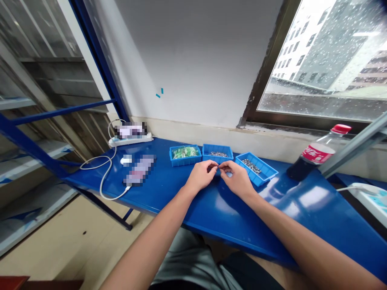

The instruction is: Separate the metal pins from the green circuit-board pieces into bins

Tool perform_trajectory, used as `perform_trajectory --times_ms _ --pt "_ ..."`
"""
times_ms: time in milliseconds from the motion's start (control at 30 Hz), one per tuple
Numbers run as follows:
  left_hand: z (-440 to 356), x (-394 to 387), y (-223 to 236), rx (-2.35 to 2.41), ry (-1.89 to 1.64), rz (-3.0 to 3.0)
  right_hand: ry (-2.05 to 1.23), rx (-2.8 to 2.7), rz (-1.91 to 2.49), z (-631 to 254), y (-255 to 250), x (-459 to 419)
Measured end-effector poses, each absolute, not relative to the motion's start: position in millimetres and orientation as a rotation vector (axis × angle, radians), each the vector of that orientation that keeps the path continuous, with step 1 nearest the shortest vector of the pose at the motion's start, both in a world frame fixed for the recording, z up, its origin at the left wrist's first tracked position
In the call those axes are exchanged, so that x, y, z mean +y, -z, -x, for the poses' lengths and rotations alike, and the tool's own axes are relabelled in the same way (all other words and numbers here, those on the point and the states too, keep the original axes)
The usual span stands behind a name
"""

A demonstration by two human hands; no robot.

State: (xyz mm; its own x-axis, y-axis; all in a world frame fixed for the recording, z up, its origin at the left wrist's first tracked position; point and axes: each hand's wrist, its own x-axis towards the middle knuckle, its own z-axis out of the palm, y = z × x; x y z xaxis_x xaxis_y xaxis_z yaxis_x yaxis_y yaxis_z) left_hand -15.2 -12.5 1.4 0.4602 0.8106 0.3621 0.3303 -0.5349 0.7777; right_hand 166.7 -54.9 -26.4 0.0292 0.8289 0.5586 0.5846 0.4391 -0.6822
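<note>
My left hand (202, 175) and my right hand (235, 177) meet fingertip to fingertip over the blue table, both pinched closed. Whatever lies between the fingers is too small to name. Just behind them stands a blue bin (217, 158) with many thin metal pieces that look like screws. To its left, another blue bin (185, 162) holds green and clear plastic packets. A third blue bin (266, 177), turned at an angle near my right hand, contains small dark metal parts in its far portion.
A cola bottle (311, 155) with a red cap stands at the right by the window. On the left lie a phone (140, 171) with a white cable (104, 187), a small white case (125, 160) and a power strip (131, 140). A blue frame post (98, 56) rises at the left.
</note>
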Motion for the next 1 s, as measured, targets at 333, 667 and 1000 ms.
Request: perform_trajectory --times_ms 333,667,1000 --pt "16 -16 -6 0.753 -0.884 -1.992 -0.238 -1.612 1.189 -166 14 -69" --pt "7 -2 11 0.620 -0.838 -1.641 -0.146 -1.631 1.186 -167 8 -71" --pt "10 2 13 0.753 -0.934 -1.555 -0.232 -1.624 1.196 -170 15 -68"
